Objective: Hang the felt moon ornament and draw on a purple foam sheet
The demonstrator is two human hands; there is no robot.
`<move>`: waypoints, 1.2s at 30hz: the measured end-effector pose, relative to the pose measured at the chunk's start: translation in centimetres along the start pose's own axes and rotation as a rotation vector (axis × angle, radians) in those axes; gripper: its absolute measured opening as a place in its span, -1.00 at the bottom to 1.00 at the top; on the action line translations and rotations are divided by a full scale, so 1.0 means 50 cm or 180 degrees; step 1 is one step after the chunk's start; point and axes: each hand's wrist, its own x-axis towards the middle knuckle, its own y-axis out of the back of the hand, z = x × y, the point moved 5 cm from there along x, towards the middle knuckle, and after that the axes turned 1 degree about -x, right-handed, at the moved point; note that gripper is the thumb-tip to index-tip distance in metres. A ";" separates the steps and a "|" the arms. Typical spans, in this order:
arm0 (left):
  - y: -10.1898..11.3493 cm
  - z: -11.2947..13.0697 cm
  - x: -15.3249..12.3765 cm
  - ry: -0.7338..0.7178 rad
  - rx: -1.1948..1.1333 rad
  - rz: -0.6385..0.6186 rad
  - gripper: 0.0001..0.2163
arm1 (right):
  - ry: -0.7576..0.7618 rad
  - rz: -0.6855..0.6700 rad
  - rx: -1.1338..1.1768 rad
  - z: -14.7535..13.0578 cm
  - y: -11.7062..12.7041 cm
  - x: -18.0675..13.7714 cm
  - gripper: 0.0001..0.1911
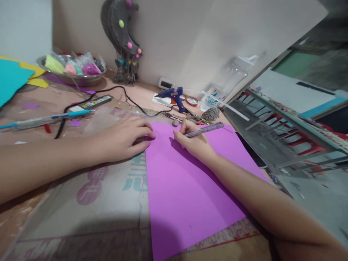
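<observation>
A large purple sheet of paper [187, 192] lies flat in front of me, over printed cardboard [114, 195]. My right hand [194, 139] grips a slim pen [206, 129] near its lower end, and the tip meets or hovers just over the upper part of the sheet; I cannot tell which. Faint curved lines show on the paper near the tip. My left hand [130, 136] rests palm down with fingers stretched out, its fingertips on the sheet's upper left edge.
Behind the sheet are a blue glue gun [174, 95] with a black cord, grey string [210, 114] and a small white digital clock [165, 83]. A metal bowl [78, 79] of bagged coloured clay sits at the back left. A blue pen [49, 119] lies left.
</observation>
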 end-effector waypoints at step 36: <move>0.001 0.002 0.001 -0.0003 0.0022 -0.0061 -0.69 | -0.0009 -0.0206 0.0068 -0.008 -0.013 -0.022 -0.66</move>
